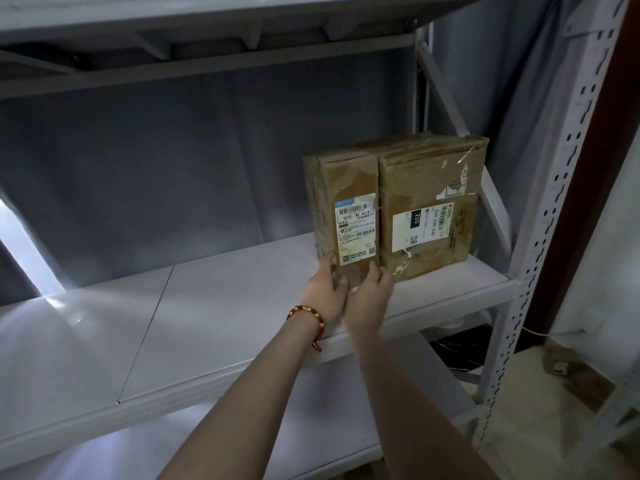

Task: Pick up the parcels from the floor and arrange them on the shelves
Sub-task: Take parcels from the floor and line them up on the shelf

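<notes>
Head view: I am seating a narrow parcel (346, 216) upright on the grey shelf (207, 306), near its right end and touching a wider parcel (429, 206). My left hand (327, 289) and right hand (369, 292) press its lower front corners, fingers wrapped around the edges. Next, I judge, I let go without tipping it. The shelf's left stretch lies bare. A perforated upright (554, 209) bounds the right; nothing blocks me.

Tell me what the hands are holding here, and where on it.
Both hands, left hand and right hand, grip the narrow parcel at its bottom end, one on each side.
</notes>
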Demonstrator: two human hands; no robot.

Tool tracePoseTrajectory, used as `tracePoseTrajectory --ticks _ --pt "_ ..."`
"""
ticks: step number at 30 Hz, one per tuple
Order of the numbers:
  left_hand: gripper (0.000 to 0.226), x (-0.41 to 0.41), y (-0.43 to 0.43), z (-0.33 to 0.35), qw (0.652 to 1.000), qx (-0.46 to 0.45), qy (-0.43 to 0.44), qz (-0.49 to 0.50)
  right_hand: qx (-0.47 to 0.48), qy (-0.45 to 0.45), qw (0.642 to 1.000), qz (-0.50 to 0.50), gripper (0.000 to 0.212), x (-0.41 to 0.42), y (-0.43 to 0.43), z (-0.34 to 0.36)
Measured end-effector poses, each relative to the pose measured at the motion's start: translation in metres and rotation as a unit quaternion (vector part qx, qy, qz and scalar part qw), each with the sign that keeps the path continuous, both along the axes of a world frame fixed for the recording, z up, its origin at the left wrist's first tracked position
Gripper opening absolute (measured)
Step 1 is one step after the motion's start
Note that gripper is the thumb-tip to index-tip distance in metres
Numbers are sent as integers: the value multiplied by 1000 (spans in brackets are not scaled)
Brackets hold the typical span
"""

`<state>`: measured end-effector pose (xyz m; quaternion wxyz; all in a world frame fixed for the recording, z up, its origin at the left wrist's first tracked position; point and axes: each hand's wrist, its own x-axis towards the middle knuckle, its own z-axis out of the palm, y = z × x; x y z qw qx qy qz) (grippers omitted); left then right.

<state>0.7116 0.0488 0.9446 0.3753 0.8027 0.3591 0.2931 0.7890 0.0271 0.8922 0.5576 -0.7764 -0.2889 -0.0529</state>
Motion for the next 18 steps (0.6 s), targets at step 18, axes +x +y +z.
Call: tracePoseTrajectory --ticks 18 --pt "57 22 -1 26 996 43 -54 63 92 -49 994 -35 54 -5 -11 2"
